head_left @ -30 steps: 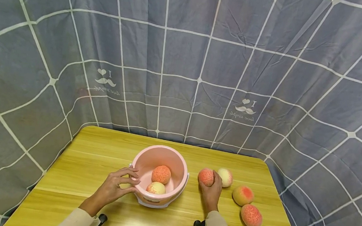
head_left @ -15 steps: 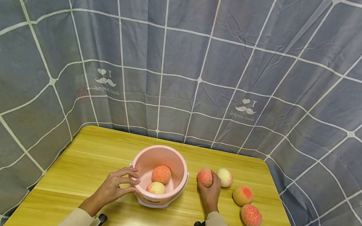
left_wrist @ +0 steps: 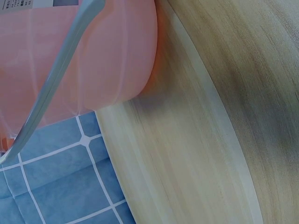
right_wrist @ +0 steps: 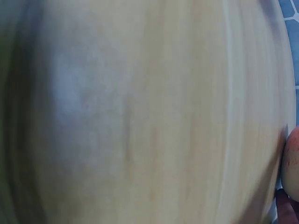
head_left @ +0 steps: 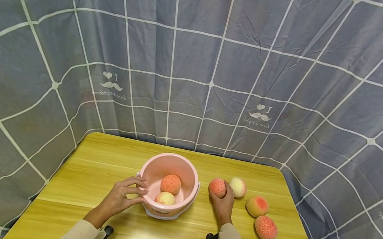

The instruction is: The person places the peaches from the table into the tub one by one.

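Note:
A pink bucket (head_left: 149,171) with a pale handle (left_wrist: 56,77) stands on the table, two peaches inside: an orange-red one (head_left: 170,184) and a cream one with red specks (head_left: 165,198). My left hand (head_left: 121,196) holds the bucket's left rim, fingertips over the edge; the left wrist view shows only the bucket's side. To the right of the bucket, my right hand (head_left: 223,205) grips a speckled red peach (head_left: 217,187) between thumb and fingers. That peach (right_wrist: 291,163) and a fingertip (right_wrist: 285,207) just show at the right wrist view's edge.
Right of my right hand lie a cream peach (head_left: 238,187), a yellow peach with a red top (head_left: 257,206) and a red peach (head_left: 266,228). The wooden table (head_left: 106,157) ends at a grey checked curtain (head_left: 189,108) behind and at both sides.
My right hand and its peach have shifted very slightly to the left over the last second. My left hand and the bucket keep their place.

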### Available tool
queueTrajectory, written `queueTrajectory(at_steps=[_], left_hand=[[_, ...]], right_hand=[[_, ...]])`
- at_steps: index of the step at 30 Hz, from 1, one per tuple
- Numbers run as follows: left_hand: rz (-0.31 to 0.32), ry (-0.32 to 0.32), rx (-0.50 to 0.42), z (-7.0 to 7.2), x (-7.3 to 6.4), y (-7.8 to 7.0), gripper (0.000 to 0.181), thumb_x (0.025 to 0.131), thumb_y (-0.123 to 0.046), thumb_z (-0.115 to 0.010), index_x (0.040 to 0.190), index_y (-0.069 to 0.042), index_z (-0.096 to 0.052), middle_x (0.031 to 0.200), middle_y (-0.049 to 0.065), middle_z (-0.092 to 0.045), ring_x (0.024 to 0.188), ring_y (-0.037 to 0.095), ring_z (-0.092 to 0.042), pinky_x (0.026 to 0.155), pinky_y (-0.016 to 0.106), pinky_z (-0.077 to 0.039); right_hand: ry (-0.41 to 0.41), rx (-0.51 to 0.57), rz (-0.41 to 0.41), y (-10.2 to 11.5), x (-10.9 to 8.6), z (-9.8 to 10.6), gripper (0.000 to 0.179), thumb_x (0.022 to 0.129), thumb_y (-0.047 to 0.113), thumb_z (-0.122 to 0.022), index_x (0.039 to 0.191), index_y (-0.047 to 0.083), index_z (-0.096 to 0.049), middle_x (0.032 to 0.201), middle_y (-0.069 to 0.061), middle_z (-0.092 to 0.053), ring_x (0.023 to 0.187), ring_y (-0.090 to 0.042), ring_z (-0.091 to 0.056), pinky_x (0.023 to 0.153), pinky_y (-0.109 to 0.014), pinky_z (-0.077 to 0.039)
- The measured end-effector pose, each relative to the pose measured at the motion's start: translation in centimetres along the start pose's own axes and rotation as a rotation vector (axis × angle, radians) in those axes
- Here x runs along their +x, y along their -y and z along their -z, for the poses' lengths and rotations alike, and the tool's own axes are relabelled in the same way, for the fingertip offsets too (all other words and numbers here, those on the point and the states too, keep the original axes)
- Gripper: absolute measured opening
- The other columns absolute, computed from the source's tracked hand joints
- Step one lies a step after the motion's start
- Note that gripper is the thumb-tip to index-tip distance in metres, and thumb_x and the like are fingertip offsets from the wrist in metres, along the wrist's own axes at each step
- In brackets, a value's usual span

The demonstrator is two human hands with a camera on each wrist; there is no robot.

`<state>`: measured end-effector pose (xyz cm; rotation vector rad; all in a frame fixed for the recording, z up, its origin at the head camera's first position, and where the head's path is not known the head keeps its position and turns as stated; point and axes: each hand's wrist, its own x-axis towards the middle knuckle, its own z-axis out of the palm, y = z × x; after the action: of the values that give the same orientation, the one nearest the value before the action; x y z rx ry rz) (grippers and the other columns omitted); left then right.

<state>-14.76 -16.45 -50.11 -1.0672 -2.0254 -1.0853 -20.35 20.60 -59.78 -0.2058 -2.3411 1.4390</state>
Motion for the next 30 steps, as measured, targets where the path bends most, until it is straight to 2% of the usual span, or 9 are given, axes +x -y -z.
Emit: queueTrajectory(at_steps=[7, 11, 19, 30], left_hand=[[-0.004, 0.001, 0.001, 0.0, 0.1, 0.0, 0.025, 0.083, -0.03, -0.07, 0.088, -0.007, -0.078, 0.095, 0.009, -0.067, 0.105, 0.028, -0.062, 0.11, 0.017, -0.037], [-0.001, 0.002, 0.005, 0.0, 0.1, 0.0, 0.025, 0.083, -0.03, -0.071, 0.088, -0.007, -0.078, 0.097, 0.005, -0.067, 0.105, 0.028, -0.062, 0.11, 0.017, -0.038], [-0.009, -0.004, 0.0, 0.0, 0.1, 0.0, 0.023, 0.082, -0.028, -0.072, 0.088, -0.007, -0.078, 0.099, 0.003, -0.067, 0.105, 0.028, -0.062, 0.109, 0.017, -0.039], [0.012, 0.01, 0.024, 0.0, 0.0, -0.1, 0.027, 0.084, -0.033, -0.068, 0.088, -0.008, -0.078, 0.099, 0.002, -0.067, 0.102, 0.03, -0.063, 0.11, 0.016, -0.037]], right_hand=[[0.024, 0.052, -0.015, 0.1, 0.0, 0.2, 0.068, 0.076, -0.002, -0.079, 0.137, -0.003, -0.048, 0.134, -0.027, -0.049, 0.122, -0.042, -0.049, 0.101, -0.057, -0.048], [0.048, 0.079, -0.021, 0.3, -0.1, 0.4, 0.069, 0.077, -0.002, -0.078, 0.138, -0.004, -0.046, 0.133, -0.027, -0.048, 0.119, -0.043, -0.052, 0.096, -0.056, -0.051], [0.081, 0.09, -0.046, 0.8, -0.5, 0.6, 0.07, 0.079, 0.005, -0.079, 0.14, -0.002, -0.045, 0.134, -0.024, -0.049, 0.113, -0.039, -0.057, 0.087, -0.045, -0.058], [0.133, 0.175, -0.13, 1.8, -0.5, 0.9, 0.073, 0.079, 0.01, -0.08, 0.142, 0.002, -0.044, 0.142, -0.021, -0.044, 0.117, -0.039, -0.054, 0.091, -0.042, -0.057]])
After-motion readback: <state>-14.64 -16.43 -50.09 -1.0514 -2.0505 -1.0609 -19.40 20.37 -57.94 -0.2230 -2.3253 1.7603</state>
